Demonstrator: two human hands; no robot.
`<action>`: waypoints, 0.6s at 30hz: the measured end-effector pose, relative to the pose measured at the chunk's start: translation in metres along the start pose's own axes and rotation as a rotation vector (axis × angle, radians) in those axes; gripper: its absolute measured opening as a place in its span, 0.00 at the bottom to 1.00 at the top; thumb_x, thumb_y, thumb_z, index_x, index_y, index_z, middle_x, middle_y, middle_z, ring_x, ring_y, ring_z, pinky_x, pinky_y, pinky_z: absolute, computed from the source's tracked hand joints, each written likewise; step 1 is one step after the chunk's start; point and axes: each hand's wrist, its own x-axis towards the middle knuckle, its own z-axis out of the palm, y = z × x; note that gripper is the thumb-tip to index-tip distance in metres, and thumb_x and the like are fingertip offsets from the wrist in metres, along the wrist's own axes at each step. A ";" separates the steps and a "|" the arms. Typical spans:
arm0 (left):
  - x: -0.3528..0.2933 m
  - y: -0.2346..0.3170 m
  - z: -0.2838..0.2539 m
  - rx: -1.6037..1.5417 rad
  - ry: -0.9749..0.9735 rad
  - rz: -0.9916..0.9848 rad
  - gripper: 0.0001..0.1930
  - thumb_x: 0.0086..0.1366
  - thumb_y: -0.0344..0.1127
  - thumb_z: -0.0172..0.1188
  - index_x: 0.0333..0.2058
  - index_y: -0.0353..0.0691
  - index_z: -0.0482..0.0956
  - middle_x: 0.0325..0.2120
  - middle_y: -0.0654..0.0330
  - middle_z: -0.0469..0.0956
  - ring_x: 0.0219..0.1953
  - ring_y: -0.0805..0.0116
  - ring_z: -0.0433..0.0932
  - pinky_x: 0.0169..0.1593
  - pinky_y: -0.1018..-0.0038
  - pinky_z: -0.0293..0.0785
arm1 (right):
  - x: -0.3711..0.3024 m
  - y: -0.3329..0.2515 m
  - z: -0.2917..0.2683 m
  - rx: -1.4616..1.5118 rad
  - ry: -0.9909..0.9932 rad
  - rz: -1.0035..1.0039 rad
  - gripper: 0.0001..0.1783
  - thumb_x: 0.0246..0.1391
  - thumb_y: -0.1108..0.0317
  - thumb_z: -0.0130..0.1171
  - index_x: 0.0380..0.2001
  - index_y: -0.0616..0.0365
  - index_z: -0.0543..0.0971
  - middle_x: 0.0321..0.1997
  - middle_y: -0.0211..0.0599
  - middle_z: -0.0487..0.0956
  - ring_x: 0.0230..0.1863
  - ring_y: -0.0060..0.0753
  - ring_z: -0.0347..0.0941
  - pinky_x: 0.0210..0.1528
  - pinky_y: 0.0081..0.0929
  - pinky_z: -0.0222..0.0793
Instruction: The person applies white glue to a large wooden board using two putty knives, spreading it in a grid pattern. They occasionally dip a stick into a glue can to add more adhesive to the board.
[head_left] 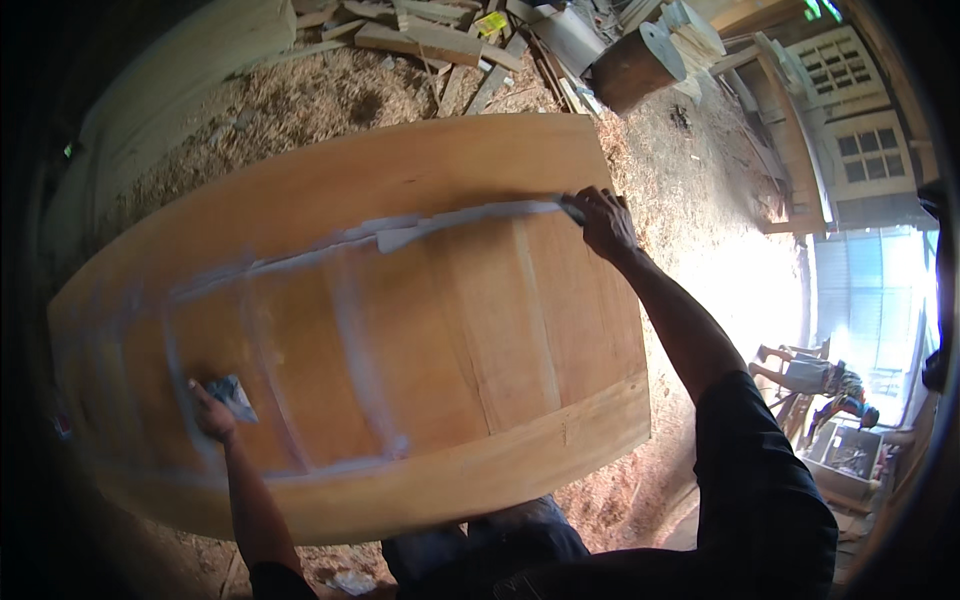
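Observation:
A large wooden panel, like a door (pixel 590 310), lies flat before me. My right hand (pixel 607 222) is closed on a dark scraper (pixel 572 208) at the panel's far right. The scraper's edge touches the end of a long pale strip of filler (pixel 400 232) along the far joint. My left hand (pixel 213 412) grips a small flat grey piece (pixel 234 396) that looks smeared with filler, above the panel's left part. Its exact kind cannot be made out. More pale filler lines (pixel 355 340) run across the panel's left half.
Wood shavings (pixel 290 110) cover the ground beyond the panel. Scrap boards (pixel 420 40) and a log (pixel 638 68) lie at the back. Pale doors with window grids (pixel 868 155) stand at the right. Farther right, another person (pixel 825 380) bends over beside a grey box (pixel 845 458).

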 end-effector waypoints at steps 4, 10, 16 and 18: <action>0.002 -0.009 -0.025 -0.844 -0.116 -0.313 0.39 0.75 0.63 0.46 0.65 0.29 0.67 0.57 0.47 0.77 0.53 0.50 0.78 0.57 0.61 0.72 | -0.011 0.029 0.000 0.080 -0.016 -0.001 0.25 0.48 0.74 0.65 0.51 0.39 0.83 0.48 0.29 0.77 0.52 0.42 0.72 0.54 0.44 0.66; -0.142 -0.028 -0.091 -1.023 -0.254 -0.272 0.40 0.75 0.63 0.47 0.63 0.25 0.69 0.56 0.50 0.74 0.55 0.59 0.73 0.62 0.67 0.67 | -0.014 0.064 0.001 0.089 0.166 -0.009 0.26 0.46 0.78 0.61 0.49 0.39 0.84 0.48 0.30 0.77 0.51 0.41 0.73 0.51 0.43 0.63; -0.328 -0.022 -0.118 -0.959 -0.290 -0.384 0.38 0.76 0.60 0.46 0.63 0.25 0.68 0.60 0.49 0.72 0.60 0.59 0.71 0.65 0.66 0.65 | -0.011 0.096 -0.010 0.085 0.070 -0.058 0.25 0.48 0.75 0.62 0.50 0.40 0.84 0.46 0.30 0.79 0.52 0.42 0.74 0.55 0.41 0.65; -0.367 -0.015 -0.112 -1.094 -0.261 -0.476 0.36 0.76 0.59 0.47 0.64 0.27 0.68 0.59 0.50 0.72 0.60 0.59 0.70 0.65 0.64 0.64 | -0.015 0.098 -0.011 0.062 0.251 -0.053 0.23 0.49 0.74 0.62 0.50 0.41 0.84 0.47 0.31 0.80 0.52 0.42 0.75 0.55 0.40 0.66</action>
